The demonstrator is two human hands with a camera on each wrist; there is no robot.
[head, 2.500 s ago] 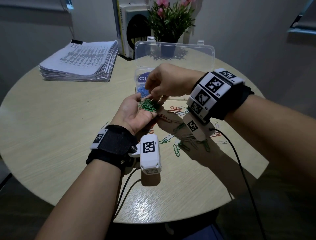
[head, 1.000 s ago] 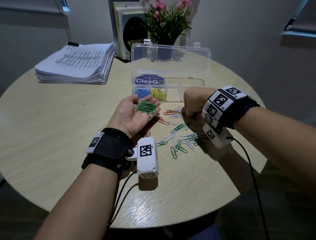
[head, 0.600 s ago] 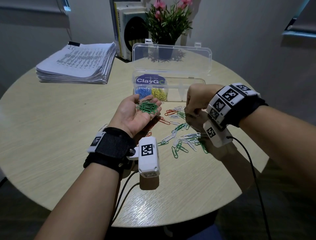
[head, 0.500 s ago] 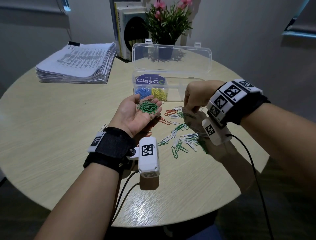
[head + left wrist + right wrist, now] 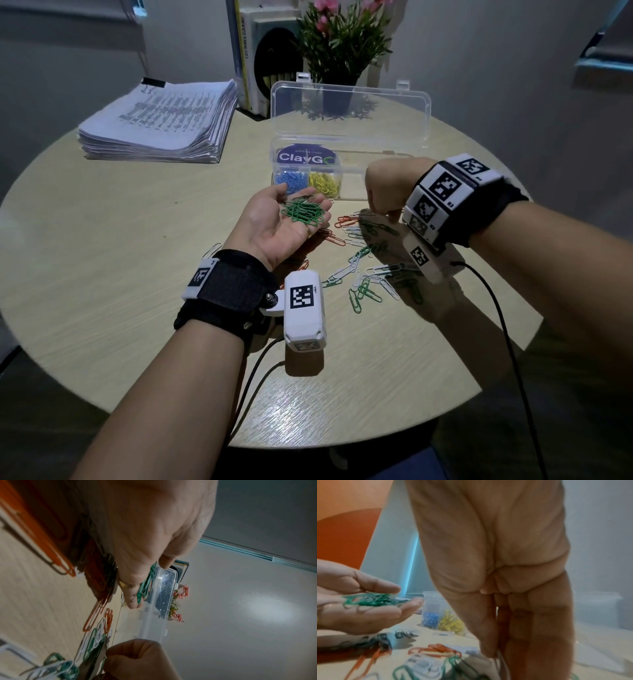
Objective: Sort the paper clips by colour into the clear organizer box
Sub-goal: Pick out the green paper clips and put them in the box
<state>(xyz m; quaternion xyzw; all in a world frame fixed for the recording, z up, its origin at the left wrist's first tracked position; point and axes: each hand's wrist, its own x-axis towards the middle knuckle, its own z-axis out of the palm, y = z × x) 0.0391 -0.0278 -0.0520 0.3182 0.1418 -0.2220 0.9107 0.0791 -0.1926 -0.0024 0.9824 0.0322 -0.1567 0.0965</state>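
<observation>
My left hand point(image 5: 270, 222) lies palm up above the table, fingers relaxed, cradling a heap of green paper clips point(image 5: 303, 212). To its right my right hand point(image 5: 383, 192) points down over the loose clips point(image 5: 363, 274), thumb and fingers pinched on one thin clip that looks green; shadow hides most of it. The clear organizer box point(image 5: 376, 178) stands behind with its lid point(image 5: 349, 113) up, blue clips point(image 5: 290, 180) and yellow clips point(image 5: 324, 183) in two left compartments. The right wrist view shows the green heap point(image 5: 371, 600) on the left palm point(image 5: 359, 615).
Orange, white and green clips lie scattered between my wrists on the round wooden table point(image 5: 102, 274). A stack of printed paper point(image 5: 161, 123) sits at the back left, books point(image 5: 253, 58) and a potted plant point(image 5: 342, 44) behind the box. Camera cables point(image 5: 507, 342) trail off the front edge.
My right hand left the left palm, dropped to the loose clips on the right, pinched there and has lifted slightly. The left hand has kept still with its green heap.
</observation>
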